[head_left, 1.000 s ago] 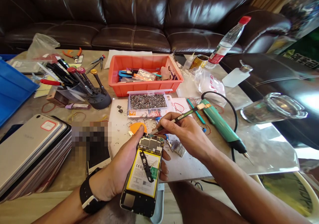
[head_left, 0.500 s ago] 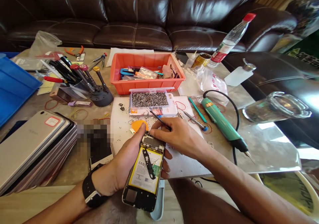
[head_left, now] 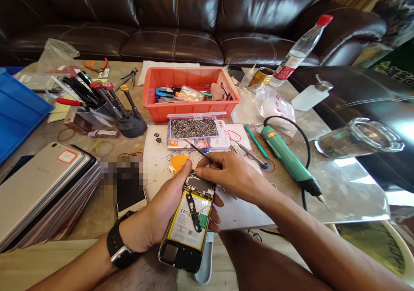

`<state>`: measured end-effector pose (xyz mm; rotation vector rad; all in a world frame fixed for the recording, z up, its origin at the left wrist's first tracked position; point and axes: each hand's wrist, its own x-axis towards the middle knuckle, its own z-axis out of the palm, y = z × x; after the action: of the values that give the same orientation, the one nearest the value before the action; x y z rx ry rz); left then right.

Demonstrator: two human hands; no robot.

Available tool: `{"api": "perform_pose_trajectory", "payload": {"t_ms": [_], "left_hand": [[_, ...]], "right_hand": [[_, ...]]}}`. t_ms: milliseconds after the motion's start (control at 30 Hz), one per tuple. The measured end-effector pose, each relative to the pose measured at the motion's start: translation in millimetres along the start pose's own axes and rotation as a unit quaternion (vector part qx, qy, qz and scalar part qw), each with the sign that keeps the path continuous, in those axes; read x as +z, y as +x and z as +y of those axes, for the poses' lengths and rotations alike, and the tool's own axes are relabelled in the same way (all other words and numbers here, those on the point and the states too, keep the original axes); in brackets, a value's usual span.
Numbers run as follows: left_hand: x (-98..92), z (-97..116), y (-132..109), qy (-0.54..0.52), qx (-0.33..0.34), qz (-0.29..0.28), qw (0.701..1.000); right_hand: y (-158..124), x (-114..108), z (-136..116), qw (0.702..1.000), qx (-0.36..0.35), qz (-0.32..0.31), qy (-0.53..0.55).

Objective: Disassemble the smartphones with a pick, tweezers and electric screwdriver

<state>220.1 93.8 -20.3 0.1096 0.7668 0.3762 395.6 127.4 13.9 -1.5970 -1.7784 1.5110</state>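
My left hand (head_left: 161,213) is closed around an opened smartphone (head_left: 184,232), tilted with its inside facing me. Its thumb lies along the upper left edge and its fingertips come round the right side. A yellow-edged battery fills the middle of the phone, and a loose black strip-like part (head_left: 194,213) rests across it. My right hand (head_left: 239,176) pinches thumb and forefinger at the phone's top edge. A slim dark pointed tool (head_left: 198,147) is held in that same hand, its tip aimed up and left; whether it is tweezers is unclear. Whatever the fingertips touch is hidden.
Behind the phone stands a clear box of tiny screws (head_left: 194,129), then an orange bin (head_left: 194,112). A green electric screwdriver (head_left: 287,159) and a glass mug (head_left: 352,142) lie to the right. Stacked phones (head_left: 42,183) and a screwdriver stand (head_left: 131,127) occupy the left.
The dark tool in my right hand has swung slightly, its tip now farther left and lower in angle. My left hand and the phone have hardly moved.
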Motion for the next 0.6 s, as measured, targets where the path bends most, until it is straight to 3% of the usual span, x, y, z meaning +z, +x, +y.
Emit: {"api": "perform_pose_trajectory", "payload": {"t_ms": [400,600], "left_hand": [[-2.3,-1.0,2.3,-0.008,-0.006,-0.002,1.0],[-7.8,-1.0,2.7,0.016,-0.016,-0.004,1.0]], "right_hand": [[2.1,-1.5,-1.1,1.0,-0.004,0.009,-0.013],[10.2,-7.2,3.8,0.999,-0.024,-0.036,0.006]]}}
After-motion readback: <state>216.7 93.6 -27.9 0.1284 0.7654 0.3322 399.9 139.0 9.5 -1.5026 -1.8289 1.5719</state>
